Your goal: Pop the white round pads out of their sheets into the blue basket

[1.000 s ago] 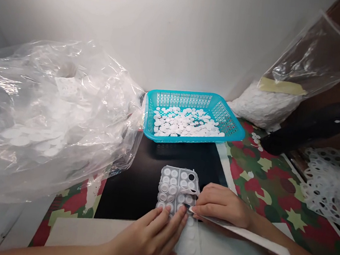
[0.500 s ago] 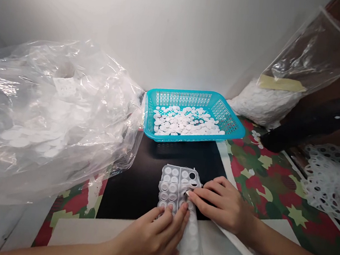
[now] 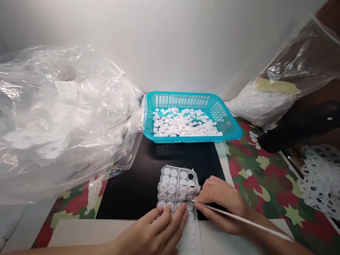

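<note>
A white sheet of round punched discs [image 3: 176,186] lies on a black mat [image 3: 138,181] in front of me. My left hand [image 3: 150,241] rests flat on the sheet's near end, fingers stretched out and pressing it down. My right hand [image 3: 221,202] pinches the sheet's right edge, and a thin white strip [image 3: 248,222] runs from its fingers across my right wrist. One hole near the sheet's far right corner shows black. A turquoise basket [image 3: 233,129] behind the mat holds several loose white discs.
A big crumpled clear plastic bag [image 3: 49,121] with white discs fills the left side. Another clear bag of discs [image 3: 266,104] leans at the back right, beside a dark object [image 3: 307,123]. Punched white scrap [image 3: 330,184] lies at right on a red-green patterned cloth [image 3: 262,184].
My right hand shifted slightly along the sheet's right edge, and the white strip it holds now lies low and flat over my wrist. My left hand stayed pressed on the sheet.
</note>
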Tool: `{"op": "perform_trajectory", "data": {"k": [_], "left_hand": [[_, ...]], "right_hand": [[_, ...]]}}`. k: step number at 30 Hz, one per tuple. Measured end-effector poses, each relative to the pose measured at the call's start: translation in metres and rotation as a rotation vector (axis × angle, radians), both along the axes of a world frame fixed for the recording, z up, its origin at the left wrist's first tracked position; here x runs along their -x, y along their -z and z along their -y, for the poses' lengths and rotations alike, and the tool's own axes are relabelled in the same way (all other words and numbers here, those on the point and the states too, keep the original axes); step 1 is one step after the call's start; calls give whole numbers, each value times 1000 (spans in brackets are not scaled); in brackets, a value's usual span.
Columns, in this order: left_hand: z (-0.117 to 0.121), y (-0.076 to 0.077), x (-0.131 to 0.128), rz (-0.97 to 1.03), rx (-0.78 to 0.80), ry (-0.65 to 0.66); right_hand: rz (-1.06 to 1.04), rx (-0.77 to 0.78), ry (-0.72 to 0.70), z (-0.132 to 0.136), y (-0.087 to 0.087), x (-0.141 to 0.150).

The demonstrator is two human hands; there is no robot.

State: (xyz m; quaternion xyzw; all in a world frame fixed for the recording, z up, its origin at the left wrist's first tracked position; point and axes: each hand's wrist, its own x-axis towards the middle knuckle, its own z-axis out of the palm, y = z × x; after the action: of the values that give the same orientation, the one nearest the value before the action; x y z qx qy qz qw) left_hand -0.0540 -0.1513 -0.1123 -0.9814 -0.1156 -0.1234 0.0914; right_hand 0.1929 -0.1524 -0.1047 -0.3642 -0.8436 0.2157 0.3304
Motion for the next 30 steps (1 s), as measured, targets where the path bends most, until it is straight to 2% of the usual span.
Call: {"op": "perform_trajectory", "data": {"k": [4,10,13,21,26,30], "left_hand": [[0,-1,1,-8,-6,-6],[0,0,0,-5,-4,-12],[0,1,0,-4,-7,-9],[2,1,1,2,-16,-12],[2,0,0,2,-10,-7],[1,-1,-1,-8,-16,7]], "right_hand": [[1,28,-22,1,-2,-2],[80,-145,-82,-3,4,1],[95,-172,-96,-4,7,1],[-69,-86,-69,-4,12,5],[-96,3,-19,-2,20,5],[-87,22,7,-1,15,7]]}}
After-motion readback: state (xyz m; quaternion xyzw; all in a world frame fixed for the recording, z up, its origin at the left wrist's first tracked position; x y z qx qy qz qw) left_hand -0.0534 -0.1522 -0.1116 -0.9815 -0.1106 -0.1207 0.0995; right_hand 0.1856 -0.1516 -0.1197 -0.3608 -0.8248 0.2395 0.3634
